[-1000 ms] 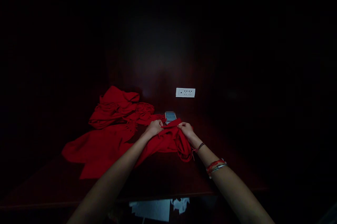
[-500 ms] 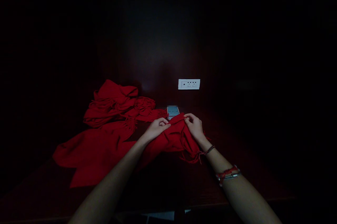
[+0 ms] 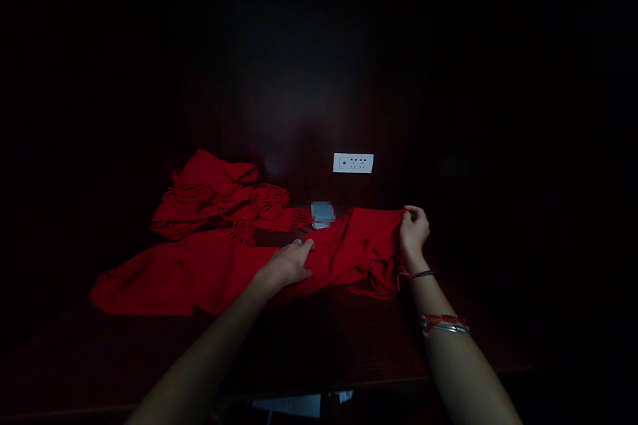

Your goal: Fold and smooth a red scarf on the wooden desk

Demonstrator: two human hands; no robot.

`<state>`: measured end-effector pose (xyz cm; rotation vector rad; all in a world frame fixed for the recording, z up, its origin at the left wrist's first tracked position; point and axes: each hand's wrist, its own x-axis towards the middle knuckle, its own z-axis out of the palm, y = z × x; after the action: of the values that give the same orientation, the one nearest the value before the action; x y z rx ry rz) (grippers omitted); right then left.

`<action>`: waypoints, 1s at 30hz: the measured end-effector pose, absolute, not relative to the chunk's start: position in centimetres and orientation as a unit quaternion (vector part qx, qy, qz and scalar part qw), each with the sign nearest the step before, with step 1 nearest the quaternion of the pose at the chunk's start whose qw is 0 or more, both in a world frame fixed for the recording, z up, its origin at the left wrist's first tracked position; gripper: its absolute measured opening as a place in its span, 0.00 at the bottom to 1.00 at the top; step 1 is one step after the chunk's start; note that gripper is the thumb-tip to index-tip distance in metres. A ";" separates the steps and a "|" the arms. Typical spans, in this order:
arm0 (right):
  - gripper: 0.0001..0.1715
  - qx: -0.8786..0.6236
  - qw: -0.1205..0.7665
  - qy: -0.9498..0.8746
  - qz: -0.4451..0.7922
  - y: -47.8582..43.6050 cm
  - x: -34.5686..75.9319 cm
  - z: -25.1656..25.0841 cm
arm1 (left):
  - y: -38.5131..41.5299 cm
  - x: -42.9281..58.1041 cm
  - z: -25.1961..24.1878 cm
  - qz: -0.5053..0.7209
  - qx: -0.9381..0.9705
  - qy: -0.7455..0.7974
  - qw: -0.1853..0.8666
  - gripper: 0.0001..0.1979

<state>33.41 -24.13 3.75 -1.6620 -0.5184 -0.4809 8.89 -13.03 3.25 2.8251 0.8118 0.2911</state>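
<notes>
Long red fringed woollen scarf [image 3: 209, 272] spread on dark wooden table [image 3: 319, 345] below white wall socket [image 3: 353, 163], left hand [image 3: 289, 262] flat, pressing its middle, right hand [image 3: 413, 229] pinching its right end, crumpled red scarf pile [image 3: 219, 195] left of socket.

Dark wooden worktop [image 3: 319, 345], pretty dim. One red scarf [image 3: 199, 275] lies spread across it, with a heap of red scarves [image 3: 214, 195] behind and a small pale thing [image 3: 322, 214] just beside the heap's fringe.

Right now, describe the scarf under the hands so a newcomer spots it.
On the dark table, below the white socket plate, a long red scarf lies spread flat. The left hand presses its middle and the right hand pinches its right corner; the red cloth heap behind it is bunched up.
</notes>
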 end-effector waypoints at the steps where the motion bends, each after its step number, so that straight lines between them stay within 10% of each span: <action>1: 0.14 -0.733 0.595 -0.257 -0.206 -24.3 33.8 3.7 | -12.7 8.9 3.2 0.093 0.951 0.279 0.095 0.18; 10: 0.12 -0.661 0.299 -0.685 0.061 -25.3 32.0 5.3 | -13.0 8.8 2.9 0.049 0.955 0.235 0.174 0.17; 19: 0.33 -0.596 0.307 -0.728 0.141 -25.6 29.3 6.0 | -8.2 7.4 4.7 0.266 0.861 0.370 0.227 0.11; 24: 0.09 -0.617 0.306 -0.725 0.010 -23.1 28.1 4.1 | -9.6 7.8 4.2 0.277 0.833 0.478 0.024 0.21; 30: 0.13 -0.626 0.437 -0.646 -0.009 -22.5 27.0 4.2 | -14.0 10.6 2.7 0.317 0.917 0.231 0.070 0.15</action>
<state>26.95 -22.49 4.22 -1.5565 -1.6063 -0.0226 10.60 -13.96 2.69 2.7591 0.6940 0.9541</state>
